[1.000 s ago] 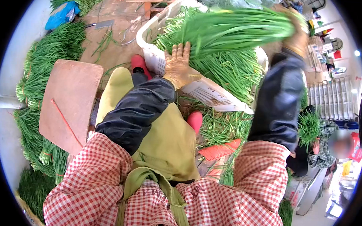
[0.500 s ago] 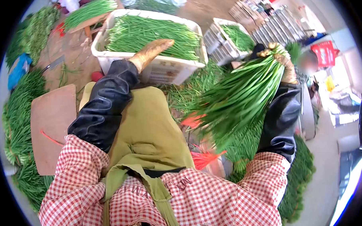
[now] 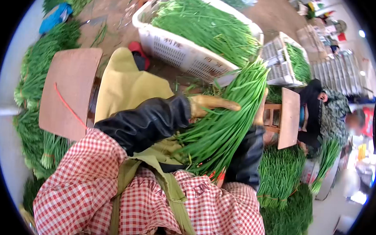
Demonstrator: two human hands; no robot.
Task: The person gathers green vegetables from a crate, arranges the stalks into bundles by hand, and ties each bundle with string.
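Observation:
A bunch of long green leaves, like garlic chives (image 3: 242,107), slants across in front of my right thigh, pale ends up and leaf tips toward my lap. My right hand (image 3: 260,109), in a tan glove, is closed around its upper right side; the leaves hide part of the fingers. My left hand (image 3: 213,106), gloved too, lies against the left side of the bunch with fingers stretched out. Beyond both hands stands a white plastic crate (image 3: 174,44) full of the same chives.
A smaller white crate (image 3: 275,62) of chives stands behind a wooden stool (image 3: 289,117) at right. Tied chive bundles (image 3: 279,174) lie on my right, more chives (image 3: 32,132) along the left wall. A flat board (image 3: 68,92) is beside my left leg. Another person (image 3: 333,108) sits at right.
My right hand has brought the chives in from the far right to in front of me. My left hand has moved from near the crate to the bunch. The view has shifted.

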